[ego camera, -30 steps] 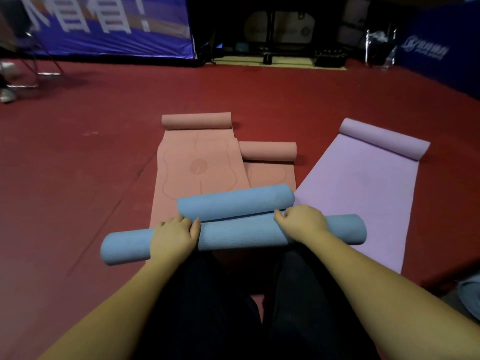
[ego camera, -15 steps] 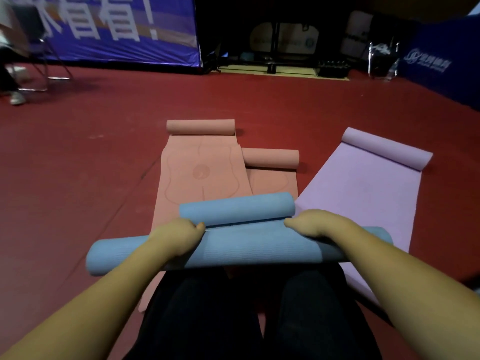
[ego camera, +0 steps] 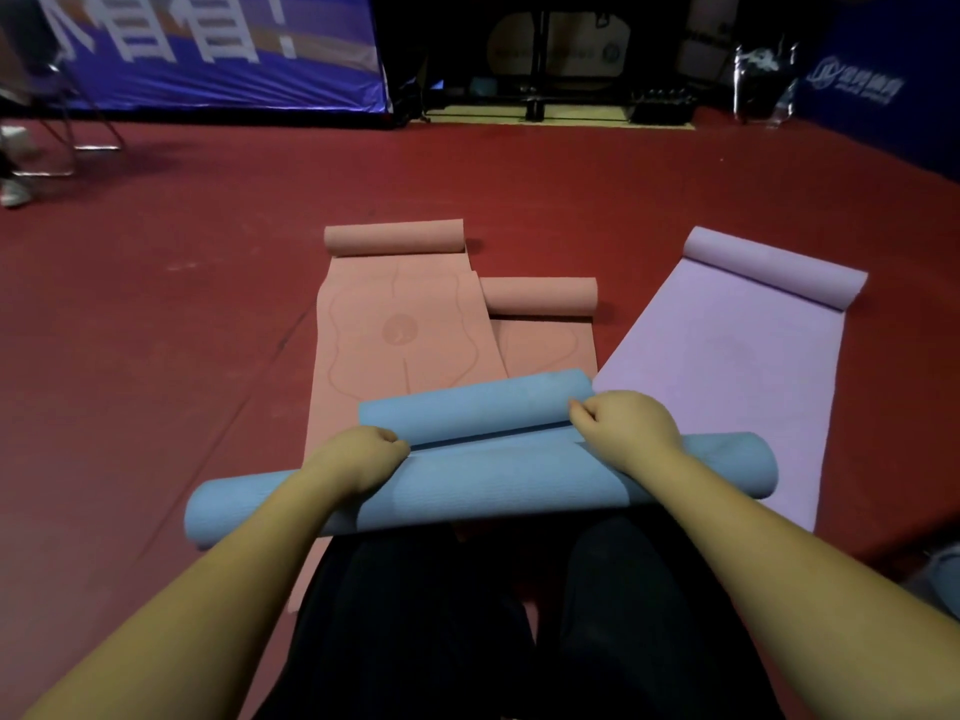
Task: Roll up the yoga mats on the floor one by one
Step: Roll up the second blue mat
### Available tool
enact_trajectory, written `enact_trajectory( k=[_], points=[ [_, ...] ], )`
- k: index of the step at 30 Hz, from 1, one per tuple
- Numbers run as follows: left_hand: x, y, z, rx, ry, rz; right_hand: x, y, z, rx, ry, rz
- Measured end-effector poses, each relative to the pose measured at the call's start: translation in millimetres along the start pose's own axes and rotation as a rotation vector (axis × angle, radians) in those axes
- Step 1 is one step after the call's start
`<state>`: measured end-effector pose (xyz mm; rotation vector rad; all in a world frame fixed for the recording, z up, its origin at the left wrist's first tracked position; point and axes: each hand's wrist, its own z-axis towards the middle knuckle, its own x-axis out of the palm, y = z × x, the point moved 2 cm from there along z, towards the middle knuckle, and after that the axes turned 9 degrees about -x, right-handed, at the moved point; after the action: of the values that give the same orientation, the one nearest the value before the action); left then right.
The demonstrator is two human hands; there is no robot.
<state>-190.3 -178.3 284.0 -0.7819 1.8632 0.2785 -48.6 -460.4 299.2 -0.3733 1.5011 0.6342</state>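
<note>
Both hands — left [ego camera: 358, 459], right [ego camera: 626, 426] — curl onto the near blue roll [ego camera: 483, 485], lying across the lap over the pink mat [ego camera: 400, 330] — keep pressure even, ends aligned, coil tight

Dark red floor [ego camera: 156, 314] covered the whole room, with faint scuff lines. A blue banner [ego camera: 223, 59] with large white characters stood along the far left wall. A second blue banner [ego camera: 878, 90] with a white logo ran down the right side. Between them sat a dark recess with a black stand [ego camera: 540, 70] on a pale strip of flooring [ego camera: 561, 116]. Metal chair legs [ego camera: 67, 142] showed at far left. Light was dim and uneven, brightest on the mid floor.
</note>
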Motion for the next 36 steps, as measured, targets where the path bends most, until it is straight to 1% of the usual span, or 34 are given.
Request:
enact_trajectory(
  k=[5,8,10,12,14,16,17,18,21,23,24,27,29,31,34,36],
  points=[
    [-5,-6,8,-0.045,0.059,-0.037,5,-1,-12,0.002,-0.065,-0.016],
    [-6,-7,18,-0.082,0.107,-0.071,15,-1,-26,-0.026,-0.113,0.007],
    [-7,-10,22,-0.093,0.14,-0.074,23,1,-37,-0.06,-0.13,-0.026],
    [-7,-12,26,-0.094,0.149,-0.059,28,4,-44,-0.072,-0.157,-0.08],
    [-6,-14,29,-0.099,0.136,-0.049,32,4,-44,-0.038,-0.184,-0.095],
    [-5,-14,28,-0.091,0.08,-0.029,32,4,-40,0.001,-0.192,-0.091],
    [-5,-13,25,-0.08,0.021,-0.027,32,4,-37,0.011,-0.188,-0.095],
    [-5,-12,22,-0.065,-0.066,-0.031,32,5,-34,0.014,-0.176,-0.098],
    [-2,-6,6,-0.043,-0.408,-0.04,31,6,-28,0.005,-0.142,-0.1],
    [7,-1,0,-0.035,-0.52,-0.06,30,7,-25,0.005,-0.129,-0.111],
    [13,1,-3,-0.013,-0.535,-0.072,29,7,-23,0.012,-0.114,-0.123],
    [41,9,-14,0.095,-0.59,0.037,28,4,-12,0.033,-0.032,-0.137],
    [47,11,-18,0.127,-0.609,0.053,26,3,-8,0.041,0.034,-0.122],
    [41,8,-16,0.112,-0.592,0.053,26,1,-4,0.066,0.095,-0.073],
    [31,2,-9,0.084,-0.525,0.075,18,2,2,0.088,0.186,-0.031],
    [27,2,-10,0.105,-0.551,0.057,13,1,4,0.083,0.206,-0.043]
  ],
)
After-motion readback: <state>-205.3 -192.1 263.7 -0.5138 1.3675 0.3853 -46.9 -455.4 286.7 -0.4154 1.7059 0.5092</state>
